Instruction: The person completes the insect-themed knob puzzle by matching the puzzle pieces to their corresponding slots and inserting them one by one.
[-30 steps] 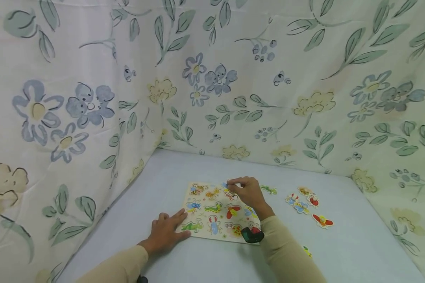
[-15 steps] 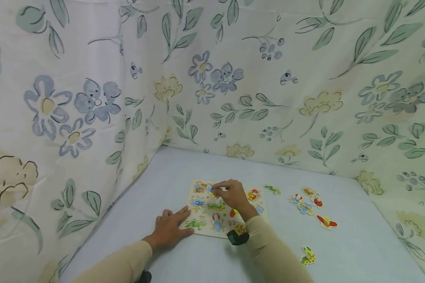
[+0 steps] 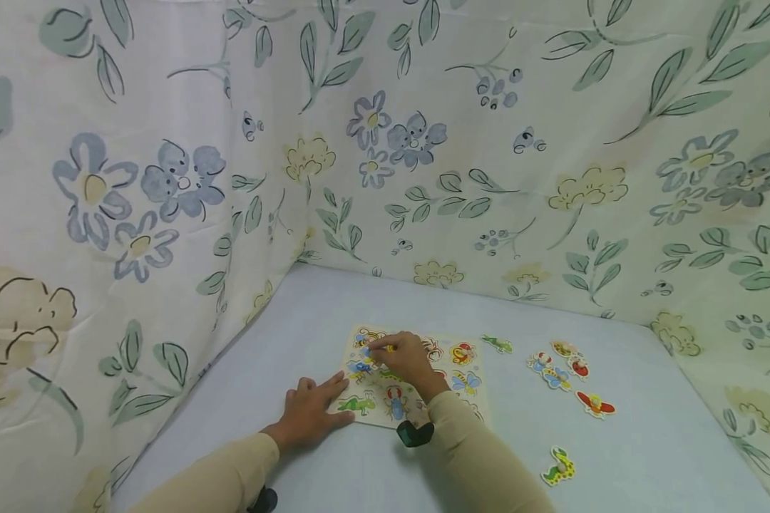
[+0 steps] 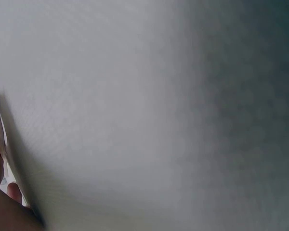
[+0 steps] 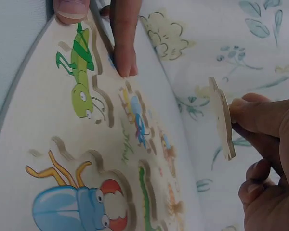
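Observation:
A pale wooden insect puzzle board (image 3: 376,415) lies on the table, with printed, cut-out insect shapes. My left hand (image 3: 308,417) rests at its left edge, thumb and fingers spread; in the right wrist view its fingers (image 5: 125,38) touch the board beside the grasshopper shape. My right hand (image 3: 407,358) pinches a wooden puzzle piece (image 5: 222,120) over the board's upper left part. In the right wrist view the piece is seen edge-on, held from behind and apart from the board. Its picture is mostly hidden. The left wrist view shows mainly blurred table surface.
Right of the board lie a green grasshopper piece (image 3: 497,343), a cluster of several pieces with a blue butterfly (image 3: 556,378), and a red-winged piece (image 3: 594,405). Nearer the front is a caterpillar piece (image 3: 558,467). Floral cloth (image 3: 423,214) walls the table's back and left.
My right hand has carried the puzzle piece left across the board, from its upper middle to its upper left. My left hand has stayed at the left edge. The head view has shifted slightly.

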The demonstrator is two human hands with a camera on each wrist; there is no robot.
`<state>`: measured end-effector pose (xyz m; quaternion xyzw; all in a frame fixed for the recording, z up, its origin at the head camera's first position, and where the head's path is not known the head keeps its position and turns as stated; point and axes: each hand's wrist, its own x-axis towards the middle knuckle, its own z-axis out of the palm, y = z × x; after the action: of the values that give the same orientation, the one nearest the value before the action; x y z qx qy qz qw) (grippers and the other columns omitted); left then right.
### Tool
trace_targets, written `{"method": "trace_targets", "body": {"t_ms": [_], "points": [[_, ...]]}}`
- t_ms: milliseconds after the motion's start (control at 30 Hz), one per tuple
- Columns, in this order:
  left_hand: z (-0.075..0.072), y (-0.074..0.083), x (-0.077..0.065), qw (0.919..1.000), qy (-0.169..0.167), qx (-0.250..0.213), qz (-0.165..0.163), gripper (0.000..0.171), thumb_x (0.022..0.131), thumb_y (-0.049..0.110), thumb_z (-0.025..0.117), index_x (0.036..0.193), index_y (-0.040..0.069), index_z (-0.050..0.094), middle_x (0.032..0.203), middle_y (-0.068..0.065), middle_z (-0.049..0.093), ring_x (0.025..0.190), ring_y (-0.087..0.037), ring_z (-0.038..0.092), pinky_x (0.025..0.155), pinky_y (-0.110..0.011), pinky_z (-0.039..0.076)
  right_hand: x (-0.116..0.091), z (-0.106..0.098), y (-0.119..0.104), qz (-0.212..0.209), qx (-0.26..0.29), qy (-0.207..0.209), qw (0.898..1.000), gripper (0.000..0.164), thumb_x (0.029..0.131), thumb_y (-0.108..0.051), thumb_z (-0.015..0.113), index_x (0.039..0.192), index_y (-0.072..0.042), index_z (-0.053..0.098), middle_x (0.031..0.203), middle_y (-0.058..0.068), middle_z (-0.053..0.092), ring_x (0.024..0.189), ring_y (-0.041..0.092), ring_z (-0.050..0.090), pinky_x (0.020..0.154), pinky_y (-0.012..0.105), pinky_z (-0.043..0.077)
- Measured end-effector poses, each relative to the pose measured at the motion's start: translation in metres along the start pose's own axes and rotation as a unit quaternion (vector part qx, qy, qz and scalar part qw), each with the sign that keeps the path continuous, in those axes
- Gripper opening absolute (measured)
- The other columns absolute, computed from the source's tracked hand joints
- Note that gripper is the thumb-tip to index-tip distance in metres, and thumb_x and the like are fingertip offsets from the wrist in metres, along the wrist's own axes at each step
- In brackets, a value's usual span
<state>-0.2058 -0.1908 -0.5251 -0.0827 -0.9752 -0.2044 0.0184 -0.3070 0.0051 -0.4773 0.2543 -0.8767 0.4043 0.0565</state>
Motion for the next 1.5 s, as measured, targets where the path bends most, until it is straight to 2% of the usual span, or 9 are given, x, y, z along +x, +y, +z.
{"method": "trace_targets", "body": {"t_ms": [133, 233, 367, 567, 800, 1033, 1233, 1500], "points": [[0.000, 0.001, -0.002, 1.0000, -0.003, -0.010, 0.000, 0.073, 0.068, 0.068, 0.049, 0.129, 0.028, 0.042, 0.135, 0.016, 0.030, 0.081, -0.016, 0.031, 0.063, -0.034, 0.022, 0.000, 0.010, 0.003, -0.002, 0.004, -0.009, 1.000, 0.009, 0.074, -0.025, 0.069, 0.082, -0.023, 0.072, 0.073, -0.013, 0.061, 0.049, 0.012, 0.040, 0.044, 0.027, 0.034], [0.000, 0.001, -0.003, 0.9999, -0.005, -0.012, 0.001, 0.072, 0.069, 0.068, 0.049, 0.129, 0.028, 0.043, 0.135, 0.016, 0.031, 0.081, -0.016, 0.031, 0.064, -0.034, 0.023, -0.001, 0.018, 0.005, 0.014, 0.004, -0.021, 1.000, 0.009, 0.074, -0.025, 0.069, 0.082, -0.022, 0.072, 0.072, -0.013, 0.059, 0.048, 0.013, 0.038, 0.041, 0.027, 0.033], [0.001, 0.000, -0.004, 0.9999, -0.004, -0.011, 0.003, 0.072, 0.069, 0.067, 0.049, 0.128, 0.028, 0.043, 0.135, 0.015, 0.031, 0.080, -0.016, 0.031, 0.063, -0.034, 0.022, -0.002, 0.026, 0.006, 0.039, -0.003, -0.036, 0.999, 0.008, 0.073, -0.027, 0.069, 0.081, -0.027, 0.071, 0.081, -0.015, 0.058, 0.056, 0.012, 0.040, 0.046, 0.026, 0.032], [-0.001, 0.000, -0.003, 0.9999, 0.006, -0.006, 0.007, 0.072, 0.068, 0.067, 0.050, 0.128, 0.028, 0.044, 0.135, 0.015, 0.032, 0.079, -0.016, 0.030, 0.062, -0.034, 0.021, 0.000, 0.034, 0.008, 0.029, -0.013, -0.045, 0.998, 0.008, 0.075, -0.026, 0.067, 0.081, -0.028, 0.071, 0.087, -0.014, 0.061, 0.062, 0.009, 0.046, 0.049, 0.024, 0.034], [-0.001, 0.001, -0.003, 0.9998, -0.005, -0.014, 0.010, 0.071, 0.069, 0.066, 0.051, 0.128, 0.027, 0.044, 0.135, 0.014, 0.031, 0.080, -0.017, 0.030, 0.062, -0.034, 0.021, -0.003, 0.040, 0.010, 0.042, -0.021, -0.056, 0.997, 0.008, 0.074, -0.024, 0.068, 0.081, -0.026, 0.071, 0.094, -0.010, 0.061, 0.084, 0.006, 0.051, 0.071, 0.027, 0.040], [-0.003, 0.004, -0.002, 0.9998, -0.003, -0.015, 0.011, 0.071, 0.069, 0.065, 0.052, 0.128, 0.027, 0.044, 0.135, 0.013, 0.031, 0.080, -0.018, 0.030, 0.062, -0.035, 0.021, -0.002, 0.042, 0.009, 0.050, -0.019, -0.053, 0.997, 0.008, 0.075, -0.024, 0.067, 0.082, -0.025, 0.071, 0.093, -0.013, 0.061, 0.088, 0.006, 0.051, 0.073, 0.029, 0.040], [-0.005, 0.006, -0.002, 0.9998, -0.002, -0.016, 0.015, 0.070, 0.070, 0.063, 0.053, 0.129, 0.025, 0.044, 0.135, 0.011, 0.033, 0.082, -0.019, 0.031, 0.063, -0.036, 0.021, -0.001, 0.044, 0.011, 0.032, -0.029, -0.044, 0.998, 0.007, 0.075, -0.023, 0.067, 0.081, -0.024, 0.071, 0.090, -0.014, 0.062, 0.093, 0.006, 0.052, 0.080, 0.029, 0.038], [-0.006, 0.004, -0.001, 0.9999, -0.002, -0.012, 0.009, 0.071, 0.070, 0.064, 0.052, 0.129, 0.026, 0.043, 0.135, 0.012, 0.032, 0.083, -0.018, 0.031, 0.063, -0.036, 0.021, 0.002, 0.046, 0.011, 0.032, -0.030, -0.051, 0.998, 0.008, 0.076, -0.024, 0.067, 0.083, -0.024, 0.071, 0.085, -0.018, 0.062, 0.092, 0.004, 0.053, 0.080, 0.029, 0.038]]}}
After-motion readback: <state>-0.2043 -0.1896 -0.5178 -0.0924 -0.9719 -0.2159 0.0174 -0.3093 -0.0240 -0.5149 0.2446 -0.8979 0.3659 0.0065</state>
